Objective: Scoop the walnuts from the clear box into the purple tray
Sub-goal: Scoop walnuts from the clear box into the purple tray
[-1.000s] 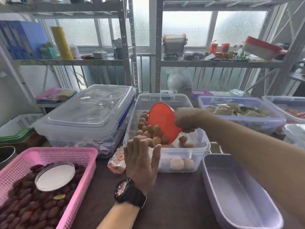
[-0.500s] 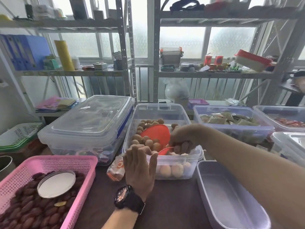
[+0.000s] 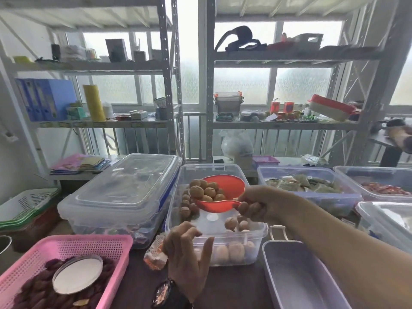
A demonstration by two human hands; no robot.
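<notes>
My right hand (image 3: 258,206) grips the handle of a red scoop (image 3: 225,197) and holds it level above the clear box (image 3: 200,226). Several walnuts (image 3: 206,190) are heaped in the scoop. More walnuts (image 3: 187,208) lie along the left side and front of the box. My left hand (image 3: 187,257) rests against the front left wall of the box, fingers curled on its rim. The purple tray (image 3: 296,275) stands at the lower right, beside the box, and looks bare inside.
A lidded clear bin (image 3: 120,195) sits left of the box. A pink basket (image 3: 66,270) of dark fruit with a round white lid stands at the lower left. A wrapped snack (image 3: 156,255) lies by my left hand. More bins (image 3: 310,186) line the right; shelves stand behind.
The scoop dipped into the walnuts and has come up level and filled. The view tilted upward. My left hand has stayed at the box's front.
</notes>
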